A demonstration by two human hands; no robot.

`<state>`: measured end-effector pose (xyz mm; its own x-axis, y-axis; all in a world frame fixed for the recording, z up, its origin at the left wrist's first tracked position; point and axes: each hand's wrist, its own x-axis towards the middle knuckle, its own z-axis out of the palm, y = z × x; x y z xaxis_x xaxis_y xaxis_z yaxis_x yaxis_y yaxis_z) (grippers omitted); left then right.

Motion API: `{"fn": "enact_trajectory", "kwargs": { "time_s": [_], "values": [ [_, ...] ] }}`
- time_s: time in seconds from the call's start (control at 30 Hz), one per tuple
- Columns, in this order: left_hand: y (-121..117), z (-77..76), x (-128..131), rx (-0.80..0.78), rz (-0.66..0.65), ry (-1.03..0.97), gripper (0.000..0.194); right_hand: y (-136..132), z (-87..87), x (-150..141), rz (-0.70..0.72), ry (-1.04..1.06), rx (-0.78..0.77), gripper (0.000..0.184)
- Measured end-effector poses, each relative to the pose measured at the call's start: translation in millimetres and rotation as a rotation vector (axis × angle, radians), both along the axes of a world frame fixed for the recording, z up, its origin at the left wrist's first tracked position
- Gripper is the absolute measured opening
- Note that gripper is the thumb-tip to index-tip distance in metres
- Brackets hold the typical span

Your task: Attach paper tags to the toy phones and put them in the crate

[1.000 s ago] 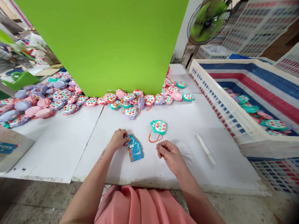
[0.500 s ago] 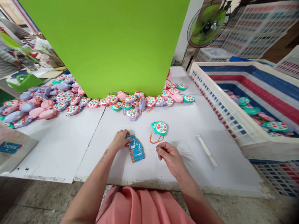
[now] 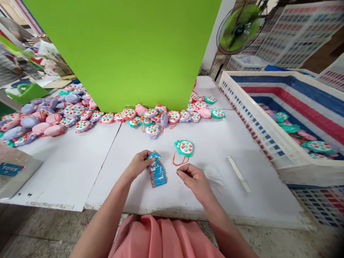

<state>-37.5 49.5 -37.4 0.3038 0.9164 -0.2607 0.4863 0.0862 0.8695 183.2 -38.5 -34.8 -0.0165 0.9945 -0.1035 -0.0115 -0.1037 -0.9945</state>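
My left hand [image 3: 140,163] pinches a blue card [image 3: 154,155] at the top of a fanned stack of blue printed cards [image 3: 157,177]. The card's upper end is tilted up toward my fingers. To its right, my right hand [image 3: 193,178] is closed in a pinch just above the table; what sits between thumb and forefinger is too small to make out. Beyond it lies a green animal-shaped toy [image 3: 185,148] with coloured round buttons and an orange cord loop [image 3: 181,161]. Thin clear plastic strands [image 3: 215,180] lie beside my right hand.
A white strip [image 3: 238,174] lies to the right. Toy piles [image 3: 54,118] spread at left and along the green panel [image 3: 121,50]. A white crate [image 3: 274,145] with toys stands at right, a fan [image 3: 239,30] behind. A printed bag [image 3: 9,171] sits left; another person [image 3: 5,66] is further back.
My left hand has shifted slightly right and drawn the top card up and rightward. My right hand, still pinched, has moved a little left.
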Motion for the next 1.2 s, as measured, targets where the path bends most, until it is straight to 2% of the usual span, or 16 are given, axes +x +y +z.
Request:
{"fn": "enact_trajectory", "kwargs": {
  "time_s": [0.1, 0.2, 0.37, 0.5, 0.63, 0.77, 0.87, 1.03, 1.13, 1.2],
  "values": [
    [-14, 7.6, 15, -0.19, 0.026, -0.401, 0.038, 4, 3.3, -9, -0.018, -0.163, 0.08, 0.014],
    [-24, 15.4, 26, -0.277, 0.009, -0.513, 0.041, 9, 3.7, -18, -0.076, -0.316, 0.145, 0.012],
    [-34, 27.3, 34, -0.268, -0.008, -0.527, 0.04, 13, 1.0, -24, -0.144, -0.53, 0.243, 0.007],
    [-36, 25.7, 36, -0.201, -0.013, -0.473, 0.035, 13, 0.4, -22, -0.171, -0.679, 0.254, 0.007],
    [-40, 22.0, 38, -0.09, -0.053, -0.383, 0.027, 12, 0.6, -22, -0.186, -0.749, 0.246, 0.007],
    [-48, 29.5, 42, 0.053, -0.128, -0.266, 0.026, 13, 3.8, -23, -0.207, -0.798, 0.29, 0.006],
    [-51, 34.8, 43, 0.096, -0.16, -0.277, 0.028, 14, 7.6, -23, -0.222, -0.691, 0.319, 0.01],
    [-48, 30.8, 45, 0.03, 0.013, -0.475, 0.025, 10, 12.6, -21, -0.069, -0.226, 0.197, 0.017],
    [-49, 28.9, 48, 0.019, 0.068, -0.474, 0.016, 4, 12.8, -20, -0.052, -0.137, 0.166, 0.017],
    [-50, 29.6, 50, 0.084, 0.064, -0.458, 0.014, 1, 11.2, -20, -0.055, -0.083, 0.167, 0.019]
  ]
}}
